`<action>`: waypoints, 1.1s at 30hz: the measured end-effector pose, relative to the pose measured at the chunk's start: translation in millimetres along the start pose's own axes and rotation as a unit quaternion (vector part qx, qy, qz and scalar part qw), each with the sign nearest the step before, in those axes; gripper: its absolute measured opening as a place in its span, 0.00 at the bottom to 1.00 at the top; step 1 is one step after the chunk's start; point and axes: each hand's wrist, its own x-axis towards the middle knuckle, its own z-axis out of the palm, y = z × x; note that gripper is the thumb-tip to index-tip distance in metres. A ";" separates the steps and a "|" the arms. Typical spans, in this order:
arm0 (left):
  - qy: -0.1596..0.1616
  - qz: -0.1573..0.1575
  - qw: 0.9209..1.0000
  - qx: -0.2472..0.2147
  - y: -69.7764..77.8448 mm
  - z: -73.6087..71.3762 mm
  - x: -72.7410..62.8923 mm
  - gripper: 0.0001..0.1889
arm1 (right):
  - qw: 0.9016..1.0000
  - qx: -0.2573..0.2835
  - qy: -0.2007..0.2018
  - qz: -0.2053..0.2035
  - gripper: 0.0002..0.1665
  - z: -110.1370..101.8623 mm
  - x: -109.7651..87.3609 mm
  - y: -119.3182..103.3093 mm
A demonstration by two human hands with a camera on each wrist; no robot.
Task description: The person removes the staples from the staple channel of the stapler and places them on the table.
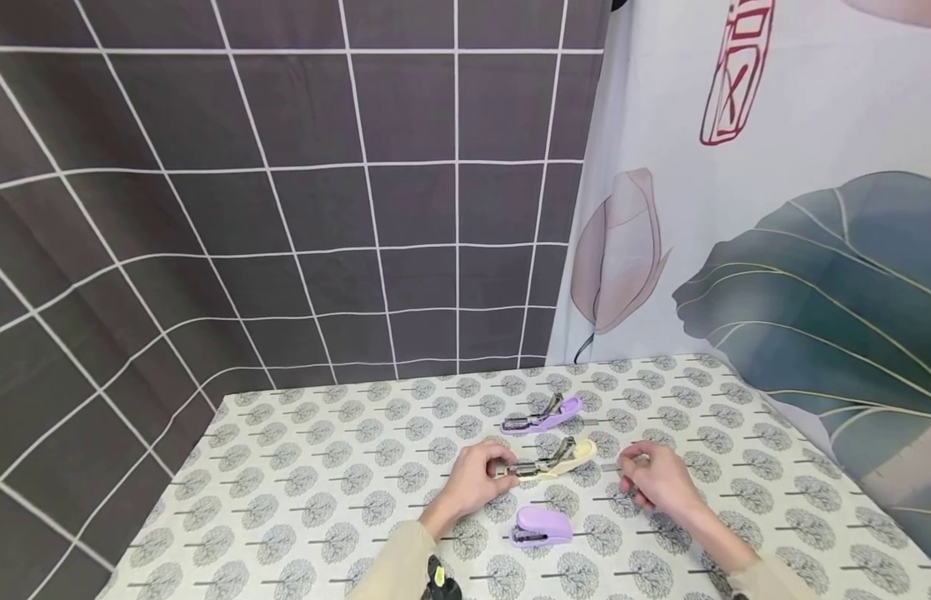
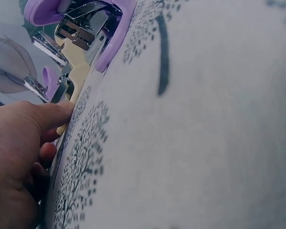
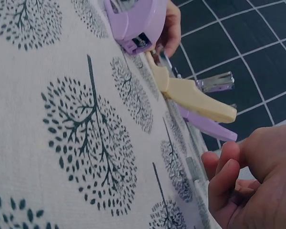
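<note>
A pale yellow stapler (image 1: 566, 460) lies with its top swung back and its metal magazine exposed. My left hand (image 1: 476, 477) pinches its front end between thumb and fingers, as the left wrist view (image 2: 24, 148) also shows. Just right of its rear end is my right hand (image 1: 658, 479), apart from it, fingers loosely bent; in the right wrist view (image 3: 257, 181) nothing shows between them. Behind the yellow one lies an opened purple stapler (image 1: 543, 417). Nearer me stands another purple stapler (image 1: 542, 527), folded closed.
The tablecloth (image 1: 300, 475) is white with grey tree prints. Short grey strips (image 3: 192, 168) lie on it near the right hand. A dark gridded curtain (image 1: 405, 208) hangs behind, and a white curtain with plant prints (image 1: 660, 83) hangs at the right.
</note>
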 end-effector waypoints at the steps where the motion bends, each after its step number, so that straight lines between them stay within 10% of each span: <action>1: 0.000 0.002 1.000 -0.005 -0.6 -0.1 -0.2 0.13 | 1.000 -0.002 0.003 -0.002 0.15 -0.4 -1.3 -1.4; 14: 0.039 -0.018 0.997 -0.061 9.8 -22.2 -21.8 0.16 | 0.991 -0.056 0.016 -0.118 0.11 9.6 -23.6 -32.1; 22: -0.062 -0.058 0.991 -0.108 31.9 -29.5 -48.6 0.23 | 0.945 -0.105 -0.081 -0.300 0.16 27.3 -41.9 -43.1; 33: -0.074 -0.022 0.993 -0.092 41.5 -11.0 -60.1 0.22 | 0.915 -0.187 -0.097 -0.345 0.24 55.7 -58.3 -52.6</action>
